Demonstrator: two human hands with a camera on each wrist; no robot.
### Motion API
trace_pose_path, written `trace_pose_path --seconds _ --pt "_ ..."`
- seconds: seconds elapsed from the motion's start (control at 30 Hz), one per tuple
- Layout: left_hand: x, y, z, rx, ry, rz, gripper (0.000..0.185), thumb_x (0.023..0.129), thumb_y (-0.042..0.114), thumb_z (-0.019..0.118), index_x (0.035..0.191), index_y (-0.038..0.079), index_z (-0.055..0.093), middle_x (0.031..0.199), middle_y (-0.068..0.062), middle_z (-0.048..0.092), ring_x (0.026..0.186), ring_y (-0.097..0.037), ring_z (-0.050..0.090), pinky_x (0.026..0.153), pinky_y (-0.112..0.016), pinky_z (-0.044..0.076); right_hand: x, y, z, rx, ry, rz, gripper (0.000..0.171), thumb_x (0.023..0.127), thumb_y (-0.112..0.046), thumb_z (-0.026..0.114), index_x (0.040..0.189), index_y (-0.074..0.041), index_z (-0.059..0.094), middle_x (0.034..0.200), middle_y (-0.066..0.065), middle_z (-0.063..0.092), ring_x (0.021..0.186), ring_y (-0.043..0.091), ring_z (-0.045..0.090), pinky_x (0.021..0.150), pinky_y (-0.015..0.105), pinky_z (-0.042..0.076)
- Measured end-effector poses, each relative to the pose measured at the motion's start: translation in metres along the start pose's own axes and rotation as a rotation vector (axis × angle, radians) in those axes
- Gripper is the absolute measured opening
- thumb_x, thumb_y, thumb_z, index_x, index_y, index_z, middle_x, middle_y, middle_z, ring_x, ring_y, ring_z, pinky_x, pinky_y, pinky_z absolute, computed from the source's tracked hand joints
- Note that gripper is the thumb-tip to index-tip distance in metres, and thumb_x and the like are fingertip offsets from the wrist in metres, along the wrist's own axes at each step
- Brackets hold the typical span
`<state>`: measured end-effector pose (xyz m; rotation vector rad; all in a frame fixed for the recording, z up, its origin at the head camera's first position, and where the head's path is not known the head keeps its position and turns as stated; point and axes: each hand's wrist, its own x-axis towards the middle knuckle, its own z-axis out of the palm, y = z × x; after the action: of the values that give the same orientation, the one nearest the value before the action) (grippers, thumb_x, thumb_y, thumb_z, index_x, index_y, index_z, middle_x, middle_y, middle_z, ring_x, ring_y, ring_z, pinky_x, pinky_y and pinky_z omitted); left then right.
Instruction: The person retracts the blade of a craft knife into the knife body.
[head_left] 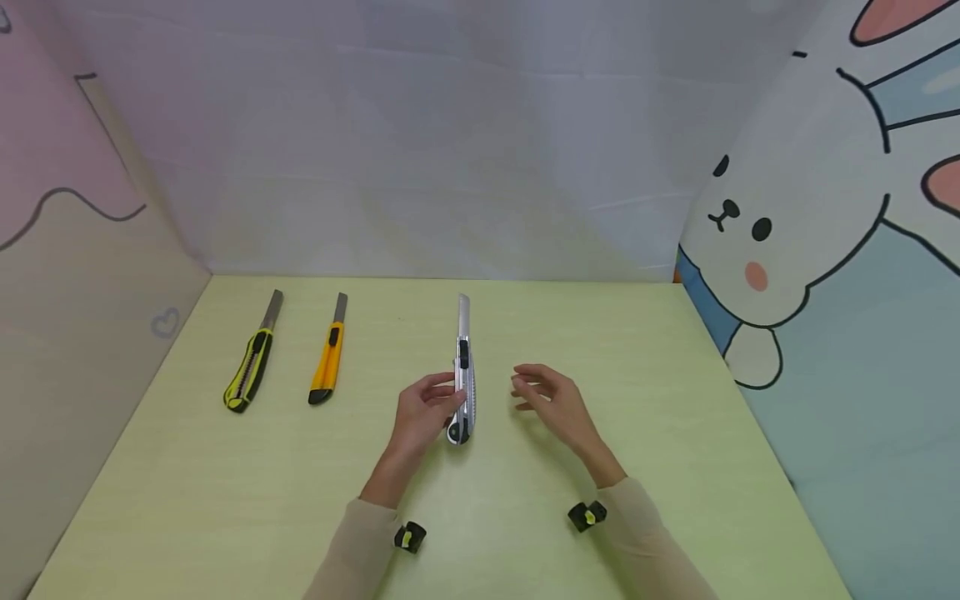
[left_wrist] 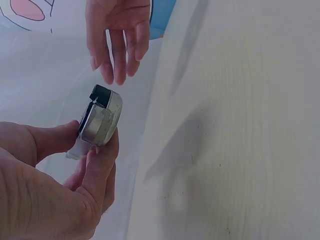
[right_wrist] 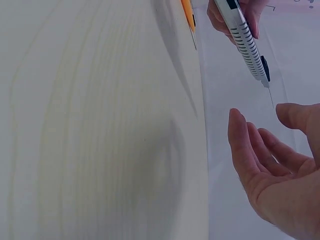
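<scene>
A silver utility knife [head_left: 463, 375] with its blade extended points away from me at the middle of the pale green table [head_left: 225, 500]. My left hand [head_left: 424, 411] grips its rear end between thumb and fingers; the left wrist view shows the knife's butt [left_wrist: 100, 120] pinched there. My right hand [head_left: 546, 398] hovers open just right of the knife, fingers relaxed and touching nothing. In the right wrist view the knife body [right_wrist: 245, 37] runs above my open right hand [right_wrist: 265, 165].
A yellow-and-black utility knife [head_left: 252, 360] and an orange utility knife [head_left: 328, 358] lie side by side at the table's left, blades out, pointing away. Printed walls enclose the table on three sides; a cartoon rabbit [head_left: 772, 225] is on the right one.
</scene>
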<state>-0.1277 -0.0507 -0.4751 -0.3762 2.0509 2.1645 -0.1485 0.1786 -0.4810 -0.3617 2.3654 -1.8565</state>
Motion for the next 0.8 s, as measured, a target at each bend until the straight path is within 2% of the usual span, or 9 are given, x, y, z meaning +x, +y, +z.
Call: trace_pose_path --seconds 0.33,0.57,0.8 --pt "-0.004 -0.003 0.006 -0.029 -0.017 0.013 0.039 0.092 0.004 0.077 0.129 -0.002 0.066 0.109 -0.019 0.07 0.088 -0.017 0.067 0.069 -0.026 0.056 0.002 -0.004 0.007 -0.035 0.006 0.015 0.035 0.104 -0.02 0.064 0.132 0.002 0.062 0.125 0.028 0.066 0.104 0.04 0.071 0.08 0.033 0.061" --pt "-0.007 -0.004 0.01 -0.069 -0.039 0.011 0.04 0.092 0.003 0.076 0.13 -0.004 0.064 0.108 -0.019 0.069 0.087 -0.017 0.067 0.07 -0.028 0.057 0.006 -0.007 0.012 -0.019 -0.003 0.018 0.039 0.104 -0.02 0.064 0.133 0.005 0.06 0.127 0.026 0.066 0.102 0.036 0.072 0.079 0.034 0.061" --pt "-0.007 -0.007 0.012 -0.078 -0.057 0.004 0.042 0.092 0.006 0.077 0.131 -0.002 0.064 0.11 -0.019 0.068 0.089 -0.016 0.067 0.07 -0.028 0.057 0.008 -0.009 0.015 0.001 -0.025 0.013 0.038 0.106 -0.016 0.061 0.135 0.008 0.058 0.127 0.029 0.065 0.101 0.036 0.072 0.079 0.036 0.061"
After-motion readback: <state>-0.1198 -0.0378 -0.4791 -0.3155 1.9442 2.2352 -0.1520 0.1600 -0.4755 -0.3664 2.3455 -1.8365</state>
